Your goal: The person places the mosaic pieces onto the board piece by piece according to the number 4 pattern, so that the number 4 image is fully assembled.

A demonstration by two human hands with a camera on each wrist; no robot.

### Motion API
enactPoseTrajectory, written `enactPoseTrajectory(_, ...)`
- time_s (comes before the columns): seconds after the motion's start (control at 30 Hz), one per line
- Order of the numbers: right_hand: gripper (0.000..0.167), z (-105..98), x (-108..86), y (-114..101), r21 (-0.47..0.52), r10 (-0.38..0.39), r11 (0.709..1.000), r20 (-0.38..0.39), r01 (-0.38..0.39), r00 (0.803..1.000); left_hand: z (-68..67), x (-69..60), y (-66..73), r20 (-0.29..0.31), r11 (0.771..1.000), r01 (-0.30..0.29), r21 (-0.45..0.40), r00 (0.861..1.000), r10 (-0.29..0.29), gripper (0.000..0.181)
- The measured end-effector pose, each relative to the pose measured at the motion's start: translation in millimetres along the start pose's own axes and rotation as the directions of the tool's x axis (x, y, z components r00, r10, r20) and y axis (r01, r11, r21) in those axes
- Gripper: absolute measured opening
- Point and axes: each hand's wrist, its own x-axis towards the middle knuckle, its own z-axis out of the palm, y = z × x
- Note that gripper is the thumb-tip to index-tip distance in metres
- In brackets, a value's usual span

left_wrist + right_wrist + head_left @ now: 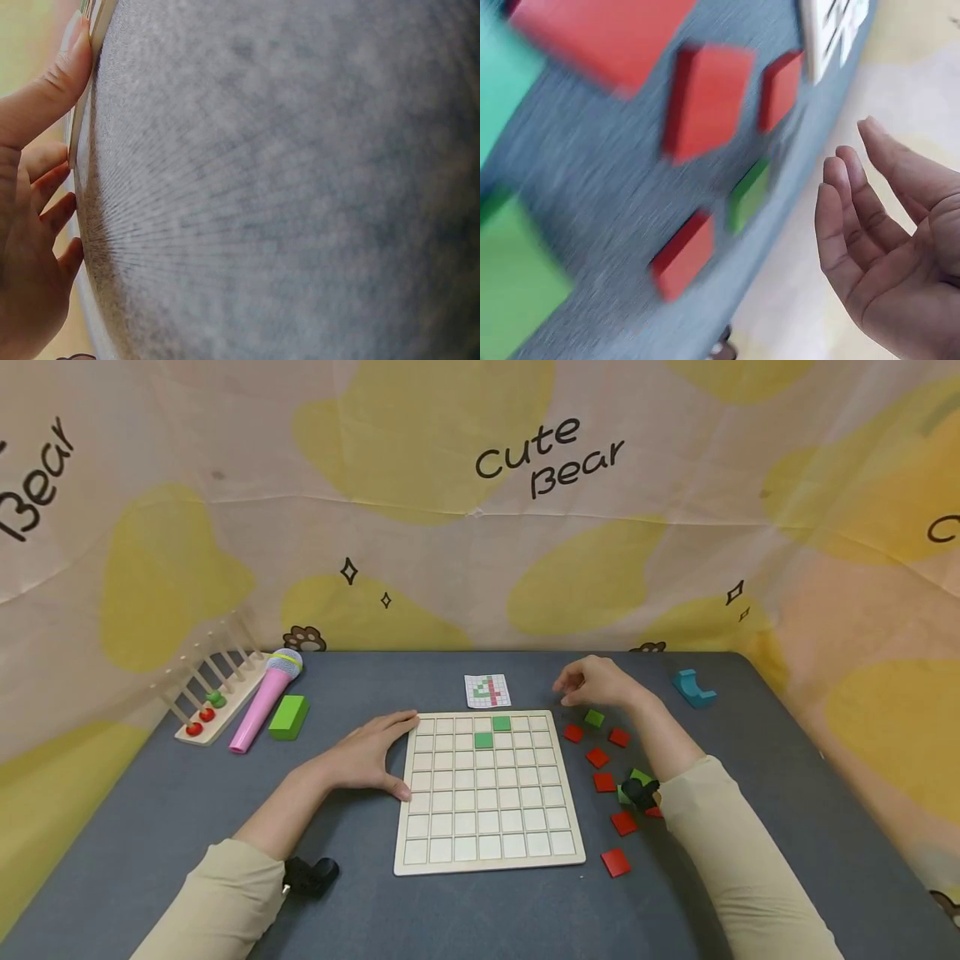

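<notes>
A pale wooden grid board (465, 778) lies flat on the table with two green square tiles, one in the top row (501, 723) and one just below (483, 740). My left hand (363, 753) rests against the board's left edge, thumb and fingers spread. In the left wrist view, its thumb (64, 79) touches the board's rim. Past the upper right corner my right hand (596, 681) hovers with loosely bent fingers. Its palm (900, 300) shows no tile in the right wrist view. Near it lie a green tile (594, 718) and several red tiles (597, 757).
A small printed pattern card (487, 691) lies behind the board. On the left are a peg rack (243, 689) with beads, a pink toy microphone (262, 706) and a green block (289, 718). A blue curved piece (693, 688) sits at the back right.
</notes>
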Motion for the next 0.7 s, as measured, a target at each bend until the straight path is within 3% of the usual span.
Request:
enactPoseTrajectory(0.3, 0.028, -7, -9.5, 30, 0.008, 0.028, 1.000, 0.080, -0.029, 0.996, -0.4, -0.6, -0.8, 0.006, 1.000, 0.004, -0.008, 1.000, -0.004, 0.116)
enactPoseTrajectory(0.53, 0.027, -16, -17.0, 41, 0.030, -0.012, 1.000, 0.141, 0.008, 0.990, -0.8, -0.5, -0.5, 0.010, 1.000, 0.003, -0.009, 1.000, -0.003, 0.116)
enactPoseTrajectory(0.7, 0.032, -17, -17.0, 42, 0.029, 0.050, 0.998, 0.169, -0.055, 0.984, -0.7, -0.2, -0.7, 0.008, 1.000, 0.001, -0.006, 1.000, 0.000, 0.116)
